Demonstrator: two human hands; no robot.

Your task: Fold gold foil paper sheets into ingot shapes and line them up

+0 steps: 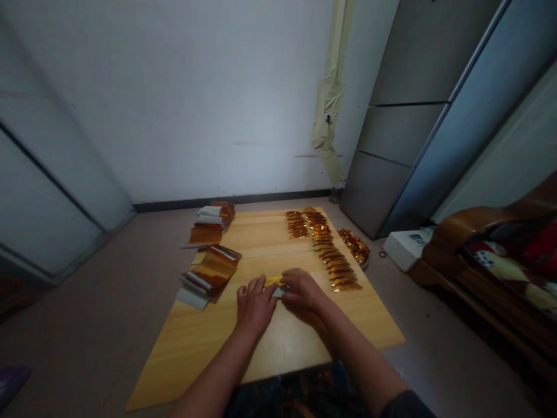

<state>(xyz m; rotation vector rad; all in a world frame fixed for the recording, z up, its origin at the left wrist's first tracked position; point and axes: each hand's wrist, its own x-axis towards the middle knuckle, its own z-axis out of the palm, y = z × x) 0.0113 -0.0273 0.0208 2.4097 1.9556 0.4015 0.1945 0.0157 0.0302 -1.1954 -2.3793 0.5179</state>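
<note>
Both my left hand (pixel 256 306) and my right hand (pixel 303 296) pinch a small folded gold foil piece (pixel 274 282), with a strip of white paper (pixel 278 292) showing beneath it. They rest on a large pale wooden board (pixel 209 342) lying on the floor. Beyond my right hand, a long row of folded gold foil pieces (pixel 331 252) runs up the board, with a smaller group (pixel 296 224) beside it. Left of my hands lie a bundle of gold foil sheets interleaved with white paper (pixel 210 273) and a second bundle (pixel 211 225) farther back.
A plate heaped with gold foil scraps (pixel 354 247) sits at the board's far right corner. Nearby stand a grey refrigerator (pixel 391 122), a white box (pixel 407 248) and a wooden sofa with a patterned cushion (pixel 491 255). A pale cloth (pixel 329 96) hangs on the wall.
</note>
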